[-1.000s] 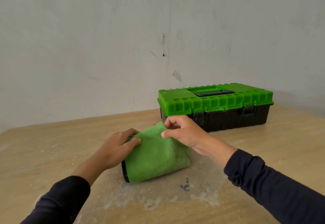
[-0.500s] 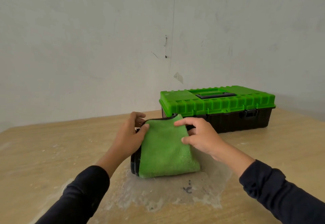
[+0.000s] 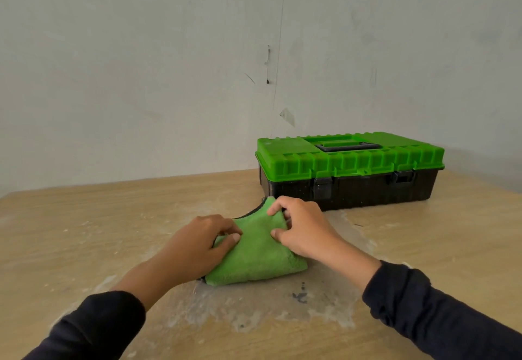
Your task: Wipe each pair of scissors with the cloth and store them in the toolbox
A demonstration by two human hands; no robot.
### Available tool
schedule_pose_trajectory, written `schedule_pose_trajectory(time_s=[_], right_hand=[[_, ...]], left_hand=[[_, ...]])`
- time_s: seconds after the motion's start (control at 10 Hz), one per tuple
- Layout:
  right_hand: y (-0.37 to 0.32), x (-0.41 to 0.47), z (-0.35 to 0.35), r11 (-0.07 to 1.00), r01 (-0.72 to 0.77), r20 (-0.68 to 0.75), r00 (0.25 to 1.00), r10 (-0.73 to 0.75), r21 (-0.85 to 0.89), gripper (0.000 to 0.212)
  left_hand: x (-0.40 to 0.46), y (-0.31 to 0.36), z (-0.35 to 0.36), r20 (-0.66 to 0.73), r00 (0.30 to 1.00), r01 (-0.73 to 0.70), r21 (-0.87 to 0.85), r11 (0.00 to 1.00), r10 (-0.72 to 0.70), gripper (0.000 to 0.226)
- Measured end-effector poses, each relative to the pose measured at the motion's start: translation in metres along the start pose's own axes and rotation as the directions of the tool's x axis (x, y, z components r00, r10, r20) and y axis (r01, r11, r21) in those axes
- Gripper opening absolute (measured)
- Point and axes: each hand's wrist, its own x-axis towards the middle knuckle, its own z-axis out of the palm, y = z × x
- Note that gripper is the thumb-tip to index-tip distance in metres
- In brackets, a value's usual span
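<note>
A green cloth (image 3: 254, 260) with a dark edge lies bunched on the wooden table (image 3: 84, 232) in front of me. My left hand (image 3: 197, 243) pinches its left side, and my right hand (image 3: 302, 229) grips its top right fold. A toolbox (image 3: 350, 170) with a green lid and black body stands behind the cloth at the right, lid down and latches closed. No scissors are visible.
A pale, scuffed patch (image 3: 254, 308) with a dark mark covers the table under and in front of the cloth. A grey wall (image 3: 169, 62) rises right behind the table's far edge.
Both hands have come down closer together on the cloth, bunching it lower and flatter on the table. The toolbox has stayed put.
</note>
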Motion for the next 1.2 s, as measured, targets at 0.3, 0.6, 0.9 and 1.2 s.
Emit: schedule_pose_trajectory(time_s=[0.3, 0.6, 0.9, 1.2], right_hand=[[-0.038, 0.059, 0.053, 0.972, 0.208, -0.198, 0.963, -0.184, 0.105, 0.027], [-0.013, 0.105, 0.065, 0.991, 0.109, -0.045, 0.993, -0.113, -0.084, 0.027], [-0.010, 0.121, 0.080, 0.988, 0.080, -0.036, 0.996, -0.086, -0.132, 0.025], [-0.020, 0.118, 0.069, 0.990, 0.122, -0.093, 0.987, -0.128, -0.075, 0.024]], left_hand=[[-0.019, -0.052, -0.011, -0.158, 0.972, 0.215, 0.284, 0.934, -0.176, 0.059], [0.030, -0.078, 0.002, -0.237, 0.956, 0.202, 0.109, 0.973, -0.172, 0.026], [0.042, -0.090, 0.003, -0.179, 0.957, 0.234, 0.014, 0.972, -0.228, 0.028], [0.036, -0.094, -0.007, -0.234, 0.945, 0.224, -0.044, 0.974, -0.228, 0.027]])
